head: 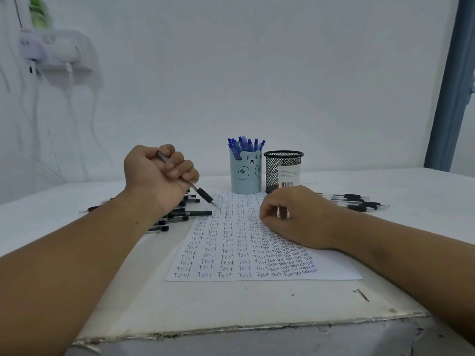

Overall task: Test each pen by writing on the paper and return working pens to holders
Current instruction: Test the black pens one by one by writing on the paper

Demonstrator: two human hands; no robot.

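Pens lie in piles on a white bench beside a sheet of paper (231, 253) filled with rows of "Test".

White bench (231, 301) with a chipped near edge stands against a pale wall; a power strip (55, 50) with plugged cables hangs at 10 o'clock, a blue-grey post (447, 86) rises at 2 o'clock. A heap of black pens (177, 214) lies at the paper's 9 o'clock. The left hand (159, 173) is fisted round a black-gripped pen (198, 190), tip over the paper's top left. At 12 o'clock a blue bear holder (245, 173) is packed with blue pens (245, 145), touching a black mesh holder (282, 170) whose contents cannot be seen. The right hand (295, 217) rests loosely curled on the paper, holding nothing. More black pens (357, 201) lie at 3 o'clock.
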